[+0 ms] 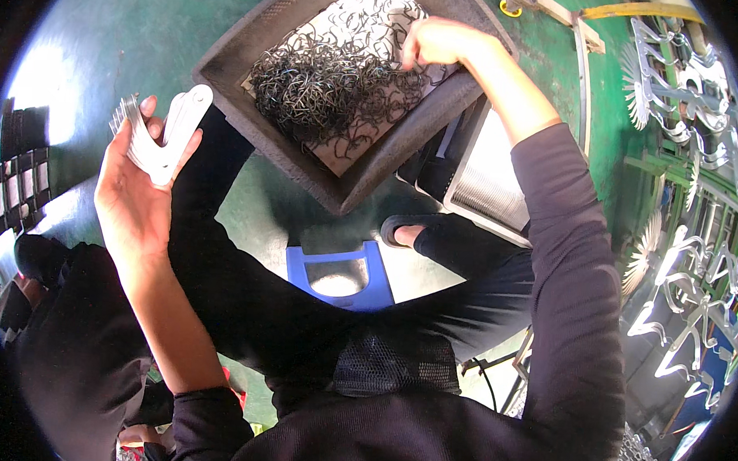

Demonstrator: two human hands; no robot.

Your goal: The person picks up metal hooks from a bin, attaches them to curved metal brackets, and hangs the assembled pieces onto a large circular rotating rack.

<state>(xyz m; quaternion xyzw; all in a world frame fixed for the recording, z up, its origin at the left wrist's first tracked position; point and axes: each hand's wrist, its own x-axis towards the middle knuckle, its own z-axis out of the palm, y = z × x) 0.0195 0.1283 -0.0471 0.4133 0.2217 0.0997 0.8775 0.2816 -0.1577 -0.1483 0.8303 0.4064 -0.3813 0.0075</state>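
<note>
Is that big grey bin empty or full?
Partly filled: dark curved pieces heap in the bin, but pale bottom shows around them.

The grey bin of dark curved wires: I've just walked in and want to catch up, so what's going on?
A person's left hand holds a stack of flat white pieces beside the grey bin. The right hand is over the bin's right side, fingers at the loose dark wires; whether it grips one can't be made out. Many wires lie in a tangled heap toward the bin's left.
</note>
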